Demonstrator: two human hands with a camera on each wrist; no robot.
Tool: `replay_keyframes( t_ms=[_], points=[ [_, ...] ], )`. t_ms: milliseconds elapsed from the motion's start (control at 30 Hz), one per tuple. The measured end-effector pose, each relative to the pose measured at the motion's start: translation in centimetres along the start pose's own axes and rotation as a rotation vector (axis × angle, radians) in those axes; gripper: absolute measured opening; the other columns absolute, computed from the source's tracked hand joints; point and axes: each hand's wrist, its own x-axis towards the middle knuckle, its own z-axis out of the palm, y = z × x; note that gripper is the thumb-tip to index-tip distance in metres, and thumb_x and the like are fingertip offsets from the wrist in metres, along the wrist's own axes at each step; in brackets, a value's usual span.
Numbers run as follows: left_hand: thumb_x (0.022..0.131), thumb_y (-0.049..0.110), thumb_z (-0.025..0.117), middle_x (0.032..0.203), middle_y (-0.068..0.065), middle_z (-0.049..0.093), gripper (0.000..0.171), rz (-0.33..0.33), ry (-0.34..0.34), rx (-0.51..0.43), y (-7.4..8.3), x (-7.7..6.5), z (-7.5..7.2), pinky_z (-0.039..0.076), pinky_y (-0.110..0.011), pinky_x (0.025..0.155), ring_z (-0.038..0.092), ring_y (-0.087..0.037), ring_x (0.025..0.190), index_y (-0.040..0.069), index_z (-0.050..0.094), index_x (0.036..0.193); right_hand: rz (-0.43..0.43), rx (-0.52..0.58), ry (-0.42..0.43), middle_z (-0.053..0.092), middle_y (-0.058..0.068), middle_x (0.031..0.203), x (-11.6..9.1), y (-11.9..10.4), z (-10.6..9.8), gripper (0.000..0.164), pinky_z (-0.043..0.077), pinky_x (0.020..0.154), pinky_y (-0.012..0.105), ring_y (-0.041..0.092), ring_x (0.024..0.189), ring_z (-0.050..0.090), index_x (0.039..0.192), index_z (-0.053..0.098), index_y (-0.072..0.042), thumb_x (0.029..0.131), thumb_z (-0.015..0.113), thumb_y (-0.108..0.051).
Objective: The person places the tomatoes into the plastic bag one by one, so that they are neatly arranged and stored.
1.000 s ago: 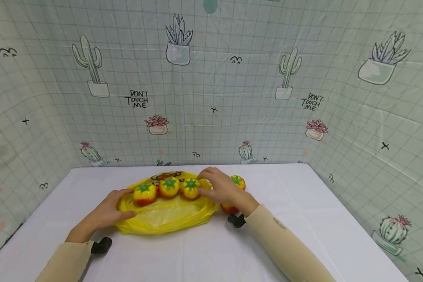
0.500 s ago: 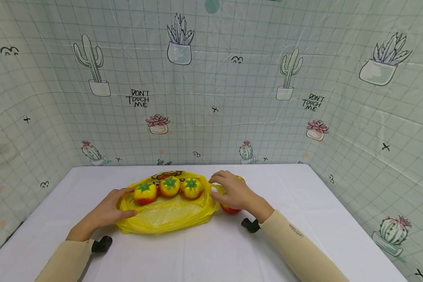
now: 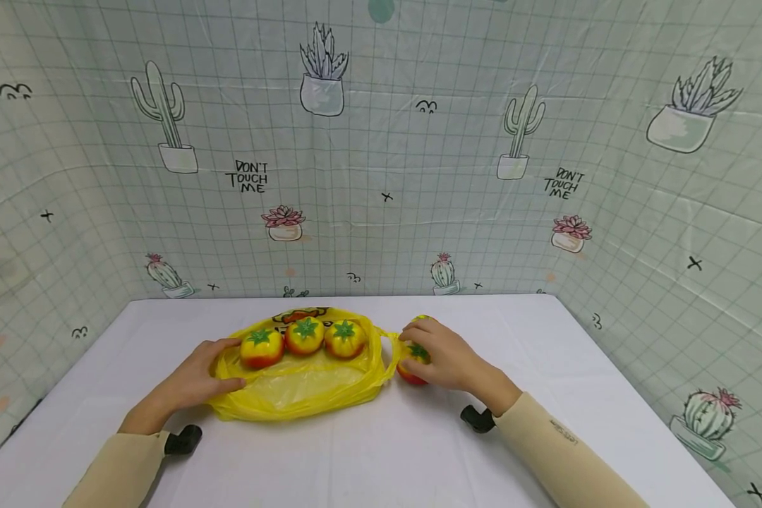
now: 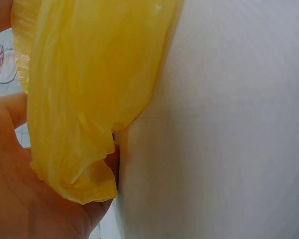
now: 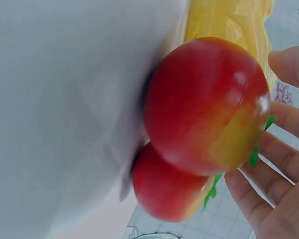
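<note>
A yellow plastic bag [image 3: 305,398] lies on the table with its mouth spread open. Three red-and-yellow toy tomatoes with green leaf tops, the middle one [image 3: 304,336] among them, sit in a row in it. My left hand [image 3: 193,377] rests at the bag's left edge, thumb and fingers spread; in the left wrist view the yellow plastic [image 4: 84,109] covers part of the hand. To the right of the bag, my right hand [image 3: 444,356] reaches over a toy tomato [image 3: 413,372], fingers loosely curved and apart around its top. Behind it a second tomato [image 5: 169,186] shows in the right wrist view.
The white-covered table [image 3: 355,466] ends at a grid-patterned backdrop [image 3: 387,155] printed with potted cacti, which rises behind and on both sides. A bag handle [image 3: 390,346] loops out toward the right-hand tomatoes.
My right hand has moved right, away from the rightmost tomato in the bag, and now hovers over a tomato outside it. My left hand has stayed at the bag's left edge.
</note>
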Motion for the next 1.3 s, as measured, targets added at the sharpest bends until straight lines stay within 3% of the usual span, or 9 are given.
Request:
replay_keyframes(
  t_ms=[700, 1300],
  points=[
    [0.076, 0.039, 0.075, 0.13, -0.029, 0.041, 0.08, -0.004, 0.003, -0.003, 0.0, 0.0, 0.1, 0.032, -0.066, 0.097, 0.042, -0.044, 0.116, -0.001, 0.042, 0.138, 0.01, -0.004, 0.005, 0.058, -0.002, 0.118, -2.4, 0.7, -0.4, 0.039, 0.046, 0.094, 0.037, 0.017, 0.108, 0.055, 0.115, 0.065, -0.013, 0.081, 0.073, -0.031],
    [0.077, 0.041, 0.074, 0.132, -0.028, 0.039, 0.081, -0.015, -0.004, -0.019, 0.1, -0.1, 0.1, 0.031, -0.067, 0.098, 0.04, -0.044, 0.118, 0.0, 0.041, 0.139, 0.097, 0.008, -0.061, 0.056, 0.004, 0.124, -3.4, 0.6, -0.5, 0.049, 0.047, 0.095, 0.042, 0.021, 0.114, 0.053, 0.124, 0.06, -0.015, 0.082, 0.075, -0.034]
  ],
)
